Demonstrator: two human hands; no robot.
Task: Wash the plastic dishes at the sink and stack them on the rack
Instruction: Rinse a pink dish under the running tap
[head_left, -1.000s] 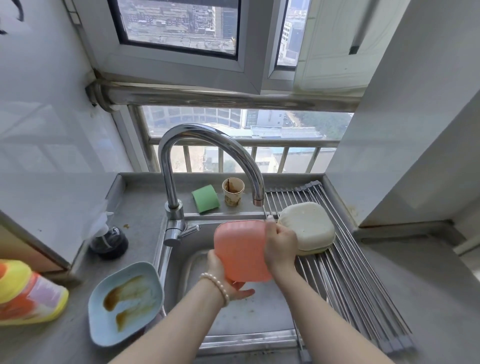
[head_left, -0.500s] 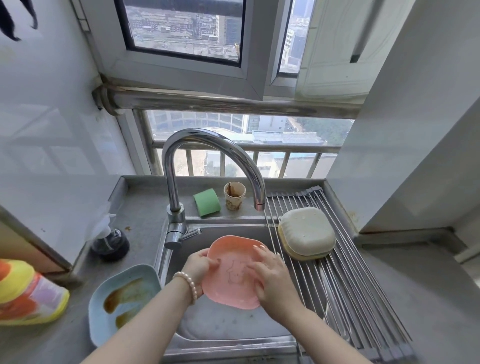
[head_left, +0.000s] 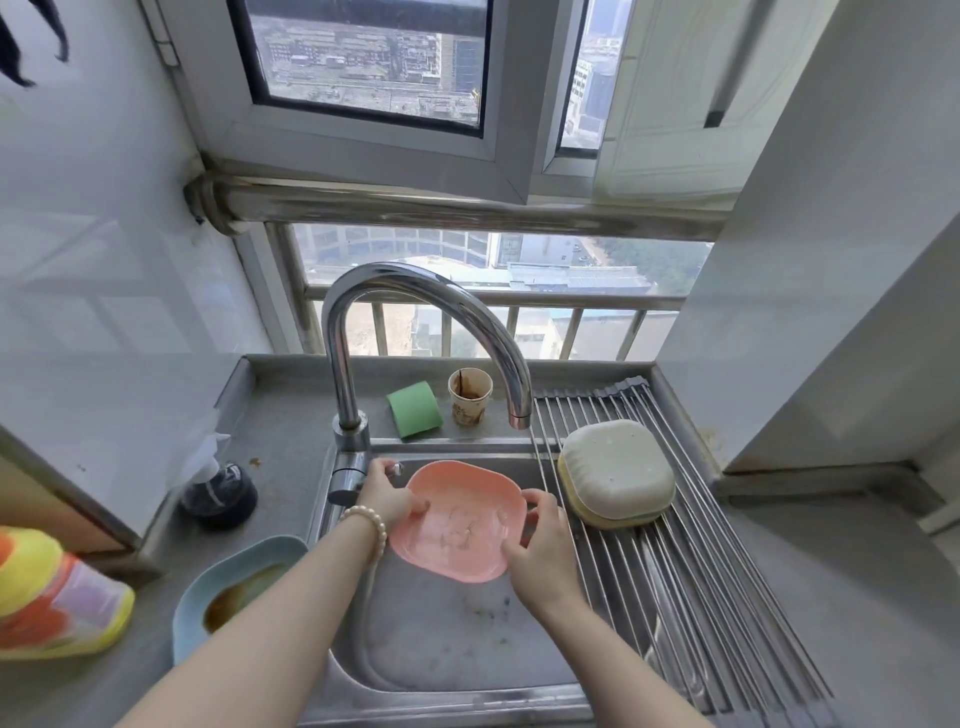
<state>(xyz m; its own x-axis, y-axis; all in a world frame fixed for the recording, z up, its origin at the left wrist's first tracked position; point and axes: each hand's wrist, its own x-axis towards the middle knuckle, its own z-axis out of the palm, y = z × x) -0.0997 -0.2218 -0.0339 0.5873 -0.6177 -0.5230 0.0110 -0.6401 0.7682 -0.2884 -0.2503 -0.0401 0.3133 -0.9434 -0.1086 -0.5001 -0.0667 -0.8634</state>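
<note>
Far to the left of the left hand (head_left: 387, 496) lies a yellow and orange plastic bottle (head_left: 54, 597) on the grey counter (head_left: 280, 415); its label is too blurred to read. Nearer that hand's forearm sits a pale blue plastic dish (head_left: 208, 597) smeared with brown sauce, with a dark round pump bottle (head_left: 221, 493) behind it. The left hand, a bead bracelet (head_left: 366, 519) at its wrist, grips the left rim of the pink shallow plastic dish (head_left: 457, 519), held face up over the steel sink (head_left: 457, 639). Beyond the hands stand a chrome arched tap (head_left: 415, 322), a green sponge (head_left: 414, 410) and a stained paper cup (head_left: 470, 397) whose print cannot be read. The right hand (head_left: 540, 551) clasps the dish's right rim. Just right of it, cream and yellow plastic dishes (head_left: 615, 473) rest stacked upside down on the steel-rod rack (head_left: 727, 597).
</note>
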